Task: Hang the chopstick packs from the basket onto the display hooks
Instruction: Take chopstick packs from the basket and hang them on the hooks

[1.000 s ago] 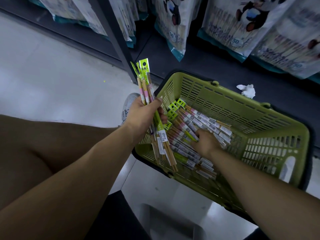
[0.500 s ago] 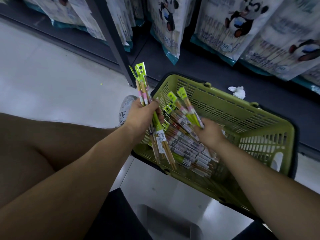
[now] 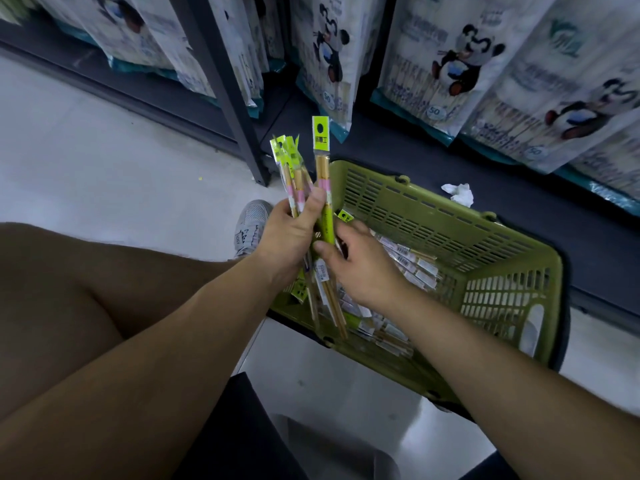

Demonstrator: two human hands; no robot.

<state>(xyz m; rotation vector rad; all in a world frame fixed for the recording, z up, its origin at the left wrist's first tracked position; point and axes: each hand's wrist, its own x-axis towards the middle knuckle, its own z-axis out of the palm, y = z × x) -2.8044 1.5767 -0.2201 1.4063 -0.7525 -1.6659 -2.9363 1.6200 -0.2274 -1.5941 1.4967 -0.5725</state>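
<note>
Chopstick bundle [image 3: 292, 171] being held at basket [image 3: 433, 216] left corner.
It is being gripped by left hand [image 3: 287, 237]; one pack [image 3: 321, 168] is being pinched by right hand [image 3: 363, 268]; long axes upright, green headers pointing up.

green-headed chopstick packs [image 3: 323, 188] held upright; more fill the basket [image 3: 450, 237].

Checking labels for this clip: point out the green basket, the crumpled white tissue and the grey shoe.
green basket [image 3: 433, 216], head view, far slatted wall
crumpled white tissue [image 3: 459, 194], head view, its middle
grey shoe [image 3: 251, 224], head view, laced top
</note>
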